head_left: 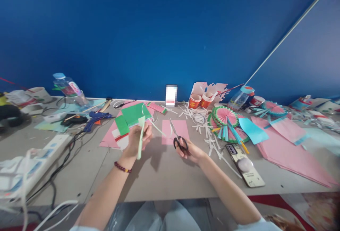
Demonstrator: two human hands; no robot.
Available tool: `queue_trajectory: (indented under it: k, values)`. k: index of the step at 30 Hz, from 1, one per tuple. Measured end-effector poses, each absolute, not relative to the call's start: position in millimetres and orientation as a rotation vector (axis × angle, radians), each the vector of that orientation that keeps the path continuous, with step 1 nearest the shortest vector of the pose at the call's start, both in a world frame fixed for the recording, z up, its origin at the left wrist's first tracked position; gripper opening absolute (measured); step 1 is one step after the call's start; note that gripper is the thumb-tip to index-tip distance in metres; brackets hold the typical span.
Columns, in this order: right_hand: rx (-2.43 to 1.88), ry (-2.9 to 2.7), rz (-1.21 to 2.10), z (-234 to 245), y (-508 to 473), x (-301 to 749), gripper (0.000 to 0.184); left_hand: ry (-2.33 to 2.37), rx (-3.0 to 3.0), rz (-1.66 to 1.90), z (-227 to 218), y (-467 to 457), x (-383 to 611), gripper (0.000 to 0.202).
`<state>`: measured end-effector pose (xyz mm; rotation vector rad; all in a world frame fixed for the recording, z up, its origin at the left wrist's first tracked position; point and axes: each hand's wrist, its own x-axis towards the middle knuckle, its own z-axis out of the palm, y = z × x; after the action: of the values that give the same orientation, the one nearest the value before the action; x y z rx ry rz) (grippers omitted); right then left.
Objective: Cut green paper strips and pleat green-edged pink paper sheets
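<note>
My left hand (138, 137) is closed on a narrow strip of pale green paper (141, 139), held upright above the table. In my right hand (187, 150) is a pair of scissors (179, 139) with black handles, my fingers through the loops and the blades pointing up and away from me. The blades are apart from the strip. Behind the scissors a pink paper sheet (166, 131) lies on the table. Sheets of green paper (136, 113) rest on pink paper just beyond my left hand.
Left are a blue glue gun (97, 117), a power strip (39, 165) with cables and a plastic bottle (67, 85). Right are white paper scraps (199, 118), red paper cups (207, 100), pink-and-green paper fans (225, 117), a phone (245, 167) and pink sheets (289, 156). A blue wall (159, 39) stands behind.
</note>
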<state>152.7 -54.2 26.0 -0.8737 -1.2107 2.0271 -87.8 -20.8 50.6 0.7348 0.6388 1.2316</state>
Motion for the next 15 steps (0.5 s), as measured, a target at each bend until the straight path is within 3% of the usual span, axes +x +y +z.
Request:
queue_trajectory:
  k: [4,15]
  values:
    - [-0.771,-1.220,2.147,27,-57,153,0.058,0.512,0.632,1.312,52,-18,-100,0.035]
    - [-0.911,-1.230,2.004,13,-51,147,0.051,0.509,0.555,1.407,61,-17,-95,0.020]
